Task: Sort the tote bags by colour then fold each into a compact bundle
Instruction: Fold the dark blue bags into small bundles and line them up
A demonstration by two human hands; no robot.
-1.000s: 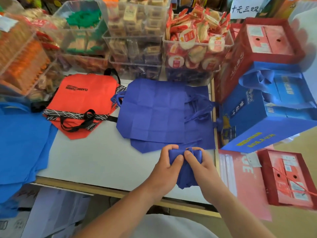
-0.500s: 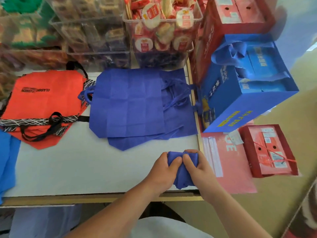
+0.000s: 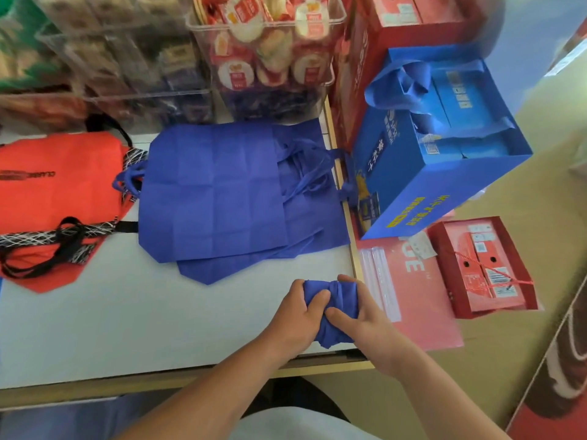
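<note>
Bright even light; top edges blurred, perhaps motion.

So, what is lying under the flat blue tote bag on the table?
Under the top blue tote bag, another blue tote bag pokes out along its near and right edges. Whether more bags lie between them is hidden.

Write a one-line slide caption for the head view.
On the white table, left hand and right hand squeeze a blue tote bag into a bundle; flat blue bags and red bags beyond.
</note>
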